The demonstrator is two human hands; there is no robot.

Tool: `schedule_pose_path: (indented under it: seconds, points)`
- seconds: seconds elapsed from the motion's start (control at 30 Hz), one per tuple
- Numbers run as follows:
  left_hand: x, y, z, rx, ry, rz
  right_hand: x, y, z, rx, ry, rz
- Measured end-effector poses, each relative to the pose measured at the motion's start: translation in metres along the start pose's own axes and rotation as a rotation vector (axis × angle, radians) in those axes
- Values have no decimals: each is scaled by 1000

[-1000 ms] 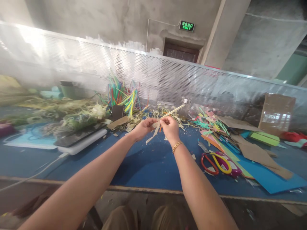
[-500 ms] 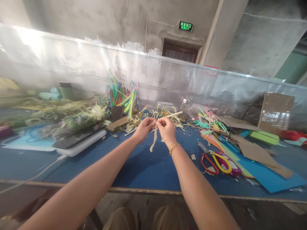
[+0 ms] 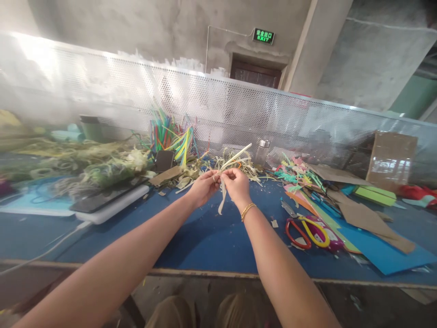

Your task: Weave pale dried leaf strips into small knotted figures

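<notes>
Hands (image 3: 238,184) (strip (image 3: 223,196) between); open tabletop (image 3: 201,243) to edge (image 3: 205,272)

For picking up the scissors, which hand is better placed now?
Probably the right hand: the scissors lie on its side, farther from the left hand. Both hands, however, pinch a strip.

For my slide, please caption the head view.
Left hand and right hand hold a pale strip above a blue table with scissors.

Craft workshop indicated: scissors (image 3: 302,219) laid right, coloured strips (image 3: 164,134) bunched far side, exit sign (image 3: 263,36) fixed to concrete wall (image 3: 153,27).
</notes>
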State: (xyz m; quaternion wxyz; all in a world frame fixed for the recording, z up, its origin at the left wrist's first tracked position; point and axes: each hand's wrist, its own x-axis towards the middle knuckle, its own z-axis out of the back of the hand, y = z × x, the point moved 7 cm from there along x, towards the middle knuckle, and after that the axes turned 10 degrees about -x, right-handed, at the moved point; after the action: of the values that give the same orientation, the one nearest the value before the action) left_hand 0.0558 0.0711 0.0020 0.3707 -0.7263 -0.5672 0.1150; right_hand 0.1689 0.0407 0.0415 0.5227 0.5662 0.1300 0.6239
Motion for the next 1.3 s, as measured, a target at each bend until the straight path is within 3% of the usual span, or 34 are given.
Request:
schedule_pose_path:
  seconds: [0.23, 0.4, 0.67, 0.87, 1.3]
  points:
    - [-3, -7, -2, 86, 0, -80, 1, 3, 1, -13, 23, 22]
    - [0, -10, 5, 107, -41, -76, 1, 11, 0, -56, 77, 156]
    - [2, -4, 7, -47, -47, 82, -5, 34, 7, -342, 62, 459]
    - [-1, -4, 1, -161, -39, 157, -9, 42, 4, -399, 44, 590]
    - [-2, -12, -6, -196, 8, 124, -9, 42, 6, -425, 22, 620]
